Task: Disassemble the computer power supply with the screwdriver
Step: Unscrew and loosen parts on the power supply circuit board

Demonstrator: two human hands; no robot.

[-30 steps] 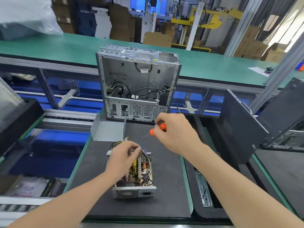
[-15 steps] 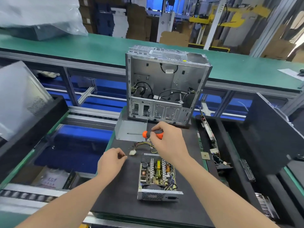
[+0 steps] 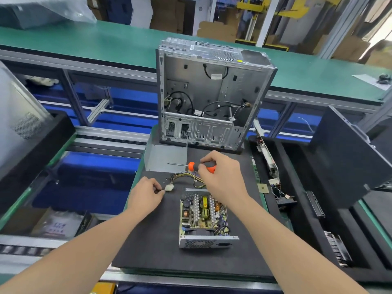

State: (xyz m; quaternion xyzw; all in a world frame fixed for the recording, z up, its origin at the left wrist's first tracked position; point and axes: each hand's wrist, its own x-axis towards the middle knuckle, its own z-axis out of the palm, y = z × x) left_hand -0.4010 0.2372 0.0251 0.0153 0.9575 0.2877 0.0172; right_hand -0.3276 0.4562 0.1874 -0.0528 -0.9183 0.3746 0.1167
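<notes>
The power supply point(image 3: 203, 217) sits open on the black mat point(image 3: 152, 240) on the desk, just in front of the person. Its lid is off, so the green board and the small parts inside show. Its bundle of wires point(image 3: 186, 177) runs out the far end, toward the empty computer case point(image 3: 212, 92).

The right hand point(image 3: 222, 179) has its grip closed around the orange screwdriver point(image 3: 192, 165), which points left over a grey metal plate point(image 3: 165, 158). The left hand point(image 3: 144, 198) has its grip pinching something small beside the white plug point(image 3: 169, 187); I cannot tell what.

What could go wrong? The sharp tip could swing and scratch the board. A hard tug on the plug could drag the whole box across the mat. A bare finger could touch the parts inside, and some may hold a shock. A tiny screw could roll off and get lost.
</notes>
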